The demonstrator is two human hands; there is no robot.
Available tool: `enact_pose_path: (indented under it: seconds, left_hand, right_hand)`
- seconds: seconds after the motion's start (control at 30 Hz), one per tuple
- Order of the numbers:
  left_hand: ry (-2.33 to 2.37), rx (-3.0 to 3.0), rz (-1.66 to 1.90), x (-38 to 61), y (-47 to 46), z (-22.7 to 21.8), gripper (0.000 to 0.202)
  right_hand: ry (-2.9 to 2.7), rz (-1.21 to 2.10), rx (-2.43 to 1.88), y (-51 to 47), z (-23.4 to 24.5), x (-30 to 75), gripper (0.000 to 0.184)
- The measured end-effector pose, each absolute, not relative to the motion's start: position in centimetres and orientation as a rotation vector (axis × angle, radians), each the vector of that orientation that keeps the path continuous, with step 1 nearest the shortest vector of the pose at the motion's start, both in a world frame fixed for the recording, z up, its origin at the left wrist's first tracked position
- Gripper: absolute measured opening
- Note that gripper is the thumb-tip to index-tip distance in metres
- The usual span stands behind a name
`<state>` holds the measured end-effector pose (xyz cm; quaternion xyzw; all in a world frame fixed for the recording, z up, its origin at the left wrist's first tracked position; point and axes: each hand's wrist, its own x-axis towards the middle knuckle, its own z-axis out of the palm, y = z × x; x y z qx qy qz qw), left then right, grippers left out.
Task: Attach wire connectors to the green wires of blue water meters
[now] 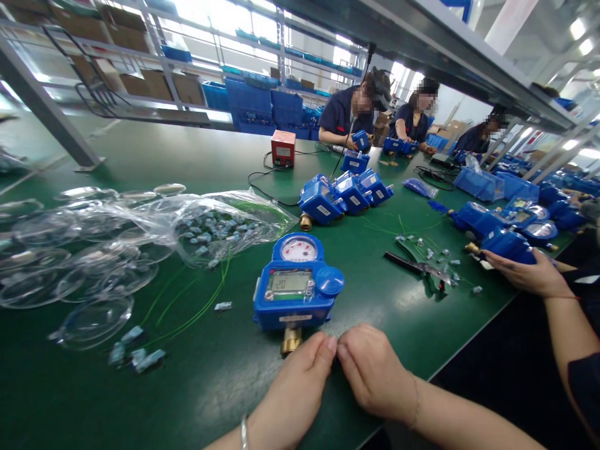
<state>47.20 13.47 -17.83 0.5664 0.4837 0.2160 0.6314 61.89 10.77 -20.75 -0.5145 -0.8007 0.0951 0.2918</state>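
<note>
My left hand (302,381) and my right hand (375,372) meet fingertip to fingertip over the front of the green table. Both are closed in a pinch, and whatever lies between the fingers is hidden. Just beyond them stands a blue water meter (285,294) with a lit display, a round dial and a raised blue cap. Its brass fitting (291,341) points toward me, close beside my left hand. Small grey-blue seals (150,360) with thin green wires (206,310) lie to the left, and a single seal (224,306) rests nearer the meter.
A clear plastic bag (276,219) of seals and several clear round covers (96,319) spread leftward. Several blue meters (321,200) stand behind; dark-handled cutters (407,264) lie right, among loose seals. A co-worker's hand (529,272) holds a meter at right. A red box (283,149) stands farther back.
</note>
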Motion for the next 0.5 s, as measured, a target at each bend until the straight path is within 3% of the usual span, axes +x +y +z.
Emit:
enact_pose_path:
  seconds: [0.07,0.13,0.33,0.5]
  left_hand:
    - [1.091,1.344,0.495,47.1,13.7,-18.0,0.030]
    - [1.082,1.377,0.494,47.1,13.8,-18.1,0.029]
    - [1.067,1.080,0.397,47.1,13.5,-17.5,0.035]
    - [1.037,0.923,0.313,47.5,13.3,-17.6,0.043]
  right_hand:
    - [-1.884,0.763,-1.492,10.7,-20.6,61.4,0.033]
    - [-1.778,0.973,-1.521,10.3,-20.3,61.1,0.033]
    - [-2.275,-0.057,-1.423,9.8,-20.3,61.9,0.020]
    - [-2.350,-0.127,-1.368,10.5,-20.5,62.5,0.018]
